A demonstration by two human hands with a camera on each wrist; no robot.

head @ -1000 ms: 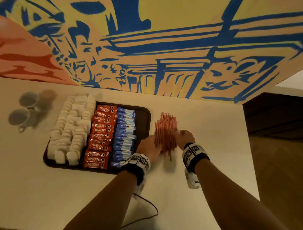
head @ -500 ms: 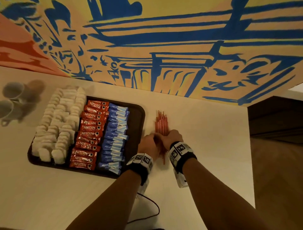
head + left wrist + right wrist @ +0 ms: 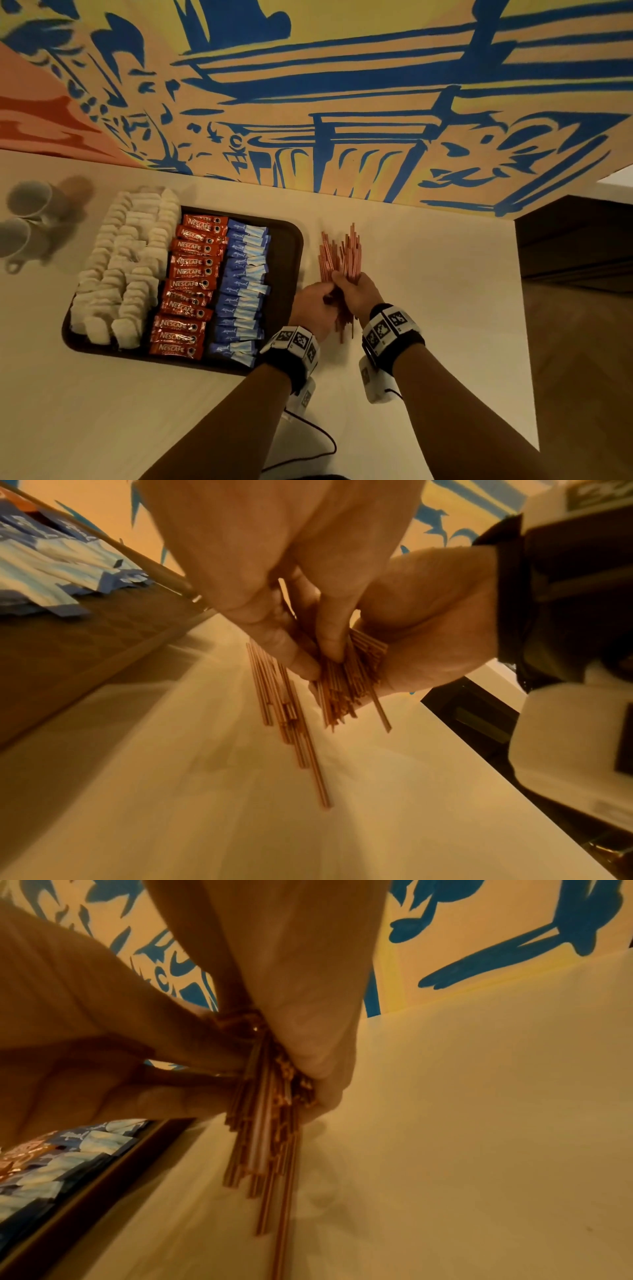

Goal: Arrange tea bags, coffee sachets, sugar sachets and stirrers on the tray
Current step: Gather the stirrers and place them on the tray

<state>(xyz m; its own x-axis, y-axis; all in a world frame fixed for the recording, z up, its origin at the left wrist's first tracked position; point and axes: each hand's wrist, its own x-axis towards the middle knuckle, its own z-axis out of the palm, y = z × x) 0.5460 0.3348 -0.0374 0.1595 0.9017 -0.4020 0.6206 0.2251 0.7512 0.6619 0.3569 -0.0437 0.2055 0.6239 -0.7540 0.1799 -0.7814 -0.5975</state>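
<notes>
A dark tray [image 3: 286, 260] on the pale counter holds white tea bags [image 3: 123, 263], red coffee sachets [image 3: 191, 277] and blue sugar sachets [image 3: 245, 291] in three rows. Just right of the tray, both hands close on a bundle of red striped stirrers [image 3: 342, 257]. My right hand [image 3: 356, 291] grips the bundle round its middle and holds it tilted up off the counter. My left hand [image 3: 311, 301] pinches the bundle's near part from the left. A few loose stirrers [image 3: 291, 723] lie flat on the counter under the hands.
Two pale cups [image 3: 24, 219] lie at the far left of the counter. A painted blue and yellow wall [image 3: 342, 102] rises behind. The counter's right edge [image 3: 524, 325] drops to a wooden floor. A thin cable [image 3: 318, 442] trails near my left forearm.
The spread pile of stirrers has been gathered into a tight bundle between both hands, and its far end has lifted off the counter.
</notes>
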